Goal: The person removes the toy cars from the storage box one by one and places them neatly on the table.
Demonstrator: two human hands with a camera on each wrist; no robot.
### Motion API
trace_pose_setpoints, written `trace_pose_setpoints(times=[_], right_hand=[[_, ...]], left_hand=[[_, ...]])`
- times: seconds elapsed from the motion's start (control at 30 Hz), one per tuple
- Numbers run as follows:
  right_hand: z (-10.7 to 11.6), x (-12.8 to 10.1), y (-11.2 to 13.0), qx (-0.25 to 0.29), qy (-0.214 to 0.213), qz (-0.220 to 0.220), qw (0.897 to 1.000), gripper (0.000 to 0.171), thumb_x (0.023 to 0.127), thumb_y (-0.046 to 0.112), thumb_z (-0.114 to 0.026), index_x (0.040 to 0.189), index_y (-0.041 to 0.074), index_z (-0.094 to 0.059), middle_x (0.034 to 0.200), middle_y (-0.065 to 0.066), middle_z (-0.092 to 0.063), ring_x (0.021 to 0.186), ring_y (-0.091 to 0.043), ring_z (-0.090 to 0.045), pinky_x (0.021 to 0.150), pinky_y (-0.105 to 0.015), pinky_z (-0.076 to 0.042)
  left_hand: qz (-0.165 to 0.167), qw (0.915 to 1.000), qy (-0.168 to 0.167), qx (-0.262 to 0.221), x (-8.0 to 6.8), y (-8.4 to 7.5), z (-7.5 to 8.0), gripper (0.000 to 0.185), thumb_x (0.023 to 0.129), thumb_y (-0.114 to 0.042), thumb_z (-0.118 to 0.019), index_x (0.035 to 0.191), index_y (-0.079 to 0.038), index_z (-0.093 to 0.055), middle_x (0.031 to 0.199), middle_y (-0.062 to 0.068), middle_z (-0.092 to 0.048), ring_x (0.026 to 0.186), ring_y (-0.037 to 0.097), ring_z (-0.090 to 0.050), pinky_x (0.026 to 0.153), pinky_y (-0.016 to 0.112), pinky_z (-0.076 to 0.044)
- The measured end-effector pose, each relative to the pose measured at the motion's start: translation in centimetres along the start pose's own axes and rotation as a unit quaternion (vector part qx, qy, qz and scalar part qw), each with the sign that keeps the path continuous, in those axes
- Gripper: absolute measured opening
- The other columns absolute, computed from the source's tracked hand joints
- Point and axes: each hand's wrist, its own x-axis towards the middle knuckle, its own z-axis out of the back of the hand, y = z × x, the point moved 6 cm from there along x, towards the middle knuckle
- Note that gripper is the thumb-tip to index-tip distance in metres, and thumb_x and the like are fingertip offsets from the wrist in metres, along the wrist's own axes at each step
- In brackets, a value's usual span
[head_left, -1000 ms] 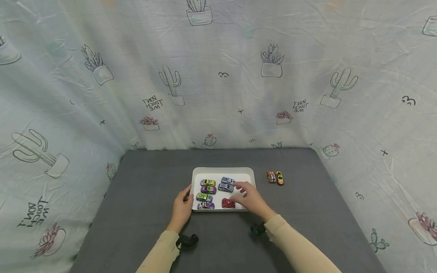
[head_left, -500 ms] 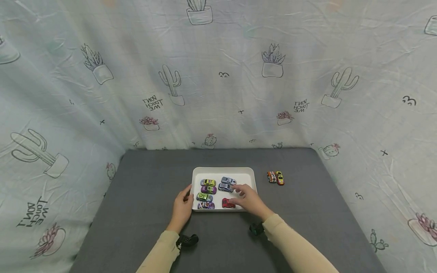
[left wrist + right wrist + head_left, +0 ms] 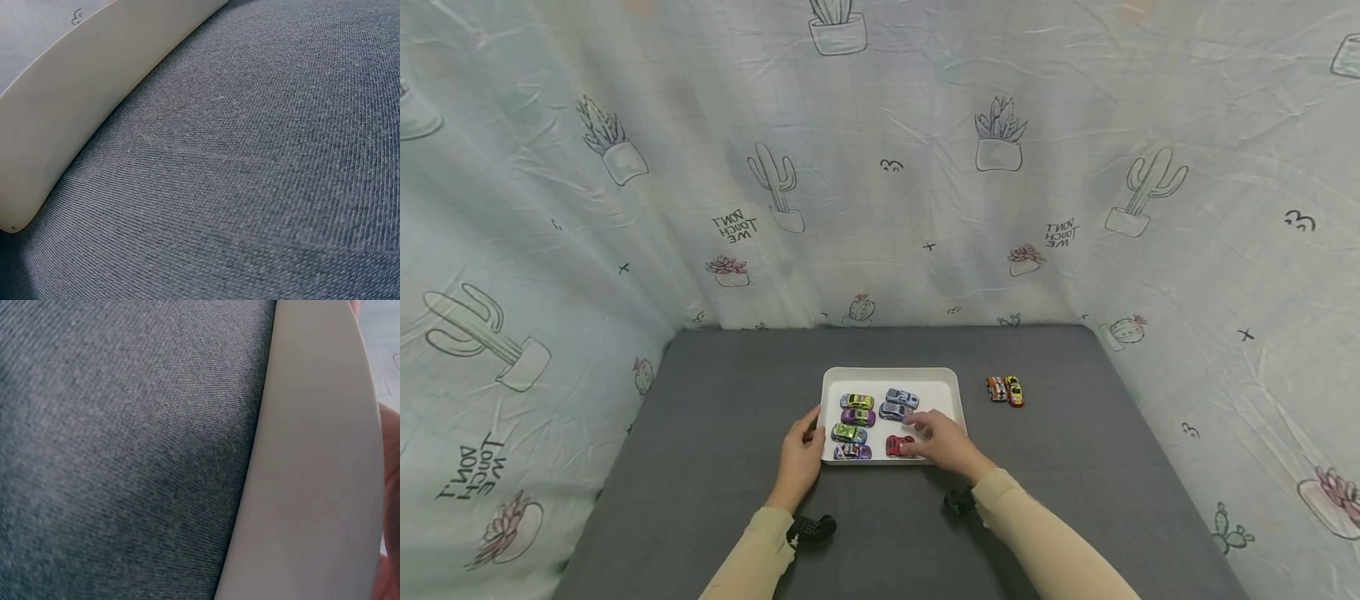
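Observation:
A white tray (image 3: 931, 386) holds several small toy cars. My left hand (image 3: 801, 457) rests against the tray's left side, with thumb and fingertips at its edge. Over the tray's right side, my right hand (image 3: 950, 446) reaches in with thumb and index finger spread. Its thumb is at the right end of the red toy car (image 3: 895, 446); contact is hard to tell. The index fingertip sits near the lower blue-grey toy car (image 3: 892, 411). Another blue-grey toy car (image 3: 902, 397) lies just behind that one. In the right wrist view the tray wall (image 3: 306, 462) hides most of the hand.
Down the tray's left half lie a yellow car (image 3: 857, 401), a purple car (image 3: 857, 417), a green car (image 3: 848, 433) and a white-purple car (image 3: 852, 452). Right of the tray, an orange car (image 3: 997, 389) and a yellow-red car (image 3: 1014, 392) stand on the grey table (image 3: 745, 375).
My right hand has moved slightly left and lower, bringing its thumb to the red toy car, which has shifted barely if at all. The left hand and tray have stayed put.

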Motion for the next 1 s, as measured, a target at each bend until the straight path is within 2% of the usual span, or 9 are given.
trace_pose_setpoints(times=[0.23, 0.47, 0.8, 1.0], right_hand=[[-0.14, -0.11, 0.38, -0.013, 0.012, 0.018, 1.000, 0.040, 0.077, 0.034, -0.083, 0.110, 0.014, -0.073, 0.094, 0.003, -0.061, 0.085, -0.015, -0.054, 0.074, -0.035, -0.046], [-0.10, 0.00, 0.64, -0.027, 0.011, 0.034, 0.999, 0.029, 0.077, 0.034, -0.082, 0.099, 0.016, -0.076, 0.087, 0.005, -0.058, 0.078, -0.013, -0.051, 0.071, -0.032, -0.044], [0.09, -0.60, 0.91, -0.014, 0.007, 0.020, 1.000, 0.022, 0.085, 0.030, -0.076, 0.101, 0.014, -0.073, 0.089, 0.006, -0.061, 0.077, -0.011, -0.053, 0.068, -0.032, -0.046], [0.43, -0.82, 0.81, -0.007, -0.021, 0.029, 0.999, 0.022, 0.087, 0.029, -0.074, 0.104, 0.015, -0.072, 0.091, 0.007, -0.061, 0.079, -0.010, -0.055, 0.069, -0.031, -0.047]], left_hand=[[0.001, 1.0000, 0.000, 0.000, 0.03, -0.02, -0.07, 0.041, 0.100, -0.014, -0.053, 0.142, -0.013, -0.051, 0.106, 0.010, -0.059, 0.090, 0.018, -0.058, 0.073, 0.030, -0.051], [0.000, 1.0000, 0.000, 0.000, 0.01, 0.06, -0.09, 0.041, 0.100, -0.014, -0.053, 0.142, -0.013, -0.052, 0.107, 0.011, -0.059, 0.090, 0.018, -0.058, 0.073, 0.030, -0.051], [0.009, 0.9999, -0.004, 0.003, -0.17, -0.09, 0.08, 0.041, 0.100, -0.015, -0.053, 0.141, -0.014, -0.052, 0.110, 0.010, -0.059, 0.093, 0.019, -0.059, 0.076, 0.033, -0.052], [0.008, 1.0000, -0.002, 0.005, -0.19, -0.20, 0.11, 0.041, 0.100, -0.015, -0.053, 0.142, -0.013, -0.051, 0.109, 0.011, -0.059, 0.092, 0.019, -0.060, 0.076, 0.033, -0.052]])
